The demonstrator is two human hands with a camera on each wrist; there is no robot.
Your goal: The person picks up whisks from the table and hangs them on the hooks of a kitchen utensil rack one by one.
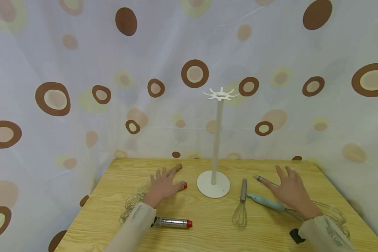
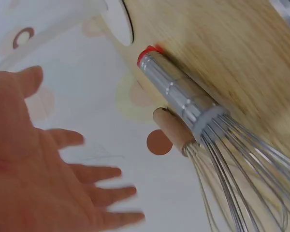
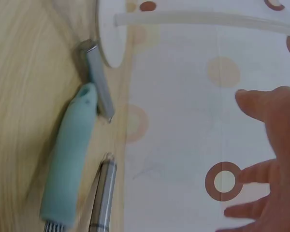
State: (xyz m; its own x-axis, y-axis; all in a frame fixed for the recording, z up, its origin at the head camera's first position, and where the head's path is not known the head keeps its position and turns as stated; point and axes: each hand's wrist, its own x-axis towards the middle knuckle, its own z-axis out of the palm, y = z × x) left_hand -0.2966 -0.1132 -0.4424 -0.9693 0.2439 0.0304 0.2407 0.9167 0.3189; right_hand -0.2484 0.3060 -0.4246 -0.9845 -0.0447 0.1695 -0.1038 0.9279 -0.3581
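My left hand (image 1: 162, 188) hovers with fingers spread over whisks on the table's left side. A wooden-handled whisk (image 2: 173, 126) lies beside a metal whisk with a red end cap (image 2: 176, 87); nearer me is another red-capped metal whisk (image 1: 173, 223). Fingers also spread, my right hand (image 1: 292, 191) is over the right group. Below it are a teal-handled whisk (image 3: 70, 159) and a metal-handled whisk (image 3: 103, 193). Left of these is a small whisk (image 1: 243, 196), its grey handle end near the teal one. Neither hand holds anything.
Between the hands, toward the back, stands a white rack (image 1: 217, 140) with a round base and a ring of hooks on top. The wooden table (image 1: 208, 234) meets a dotted curtain (image 1: 163, 45) at its back and sides.
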